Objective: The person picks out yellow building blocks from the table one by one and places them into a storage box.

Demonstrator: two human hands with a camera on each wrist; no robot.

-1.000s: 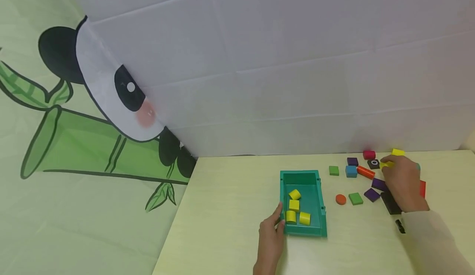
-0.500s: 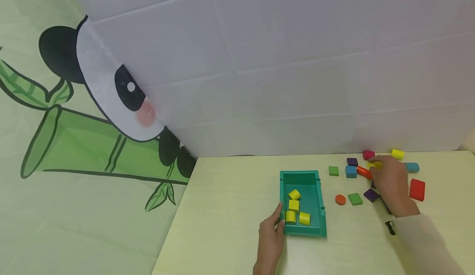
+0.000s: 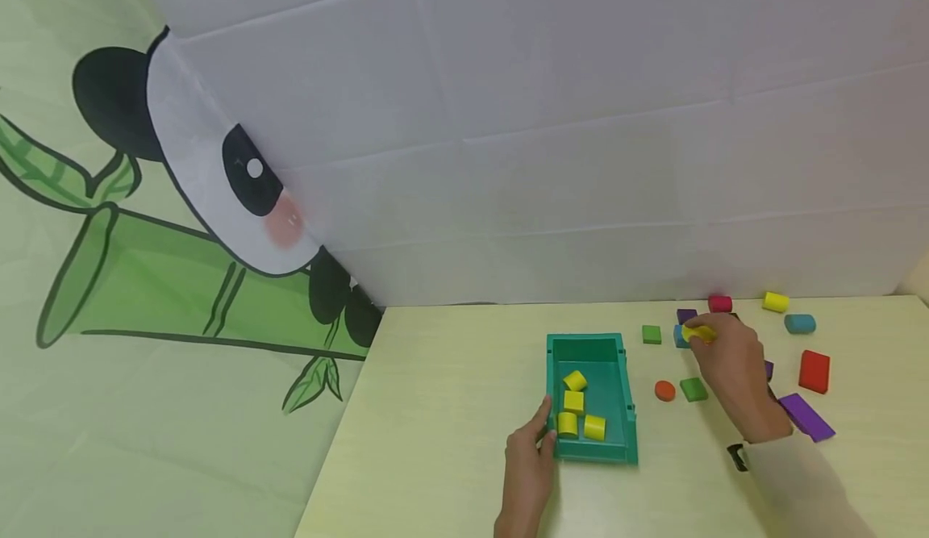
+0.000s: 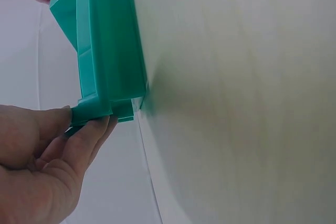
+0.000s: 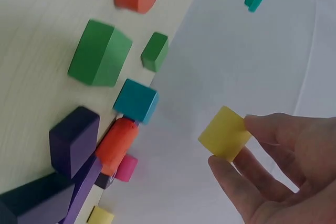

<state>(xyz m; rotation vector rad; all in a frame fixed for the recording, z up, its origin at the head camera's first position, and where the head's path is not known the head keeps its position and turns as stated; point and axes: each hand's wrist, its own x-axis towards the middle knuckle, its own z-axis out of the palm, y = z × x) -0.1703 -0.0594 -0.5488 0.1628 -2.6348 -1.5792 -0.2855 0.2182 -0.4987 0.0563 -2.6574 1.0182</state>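
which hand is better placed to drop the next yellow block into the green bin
The right hand, probably. It already pinches a yellow block lifted above the loose blocks, right of the green bin. The left hand grips the bin's near corner, steadying it.

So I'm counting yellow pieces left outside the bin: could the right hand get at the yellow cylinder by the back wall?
Probably yes. The yellow cylinder lies alone with open table around it, but the right hand already pinches a yellow block, so it would need freeing first.
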